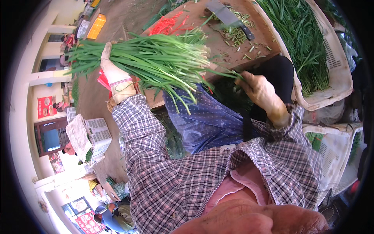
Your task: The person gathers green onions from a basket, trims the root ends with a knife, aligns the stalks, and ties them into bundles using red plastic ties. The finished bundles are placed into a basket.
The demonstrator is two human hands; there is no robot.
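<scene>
My left hand (pixel 107 60) grips a thick bunch of garlic chives (pixel 163 54) around its leafy part. The pale stem ends point right, and some blades droop over the blue dotted apron (pixel 201 117) on my lap. To the right of the bunch, my right hand (pixel 257 87) pinches a few loose chive blades (pixel 223 72) between thumb and fingers. Beyond the bunch, a cleaver (pixel 225 14) with a black handle lies on a brown board (pixel 236 61) among cut stem ends (pixel 233 35). Red ties (pixel 166 25) lie in a heap on the same board, partly behind the chives.
A white plastic crate (pixel 340 70) full of loose chives (pixel 301 44) stands close at my right. Another white crate (pixel 330 155) is below it. Across the floor (pixel 96 93) at left are white crates (pixel 99 134), a yellow-orange crate (pixel 97 26) and a person in blue (pixel 109 218).
</scene>
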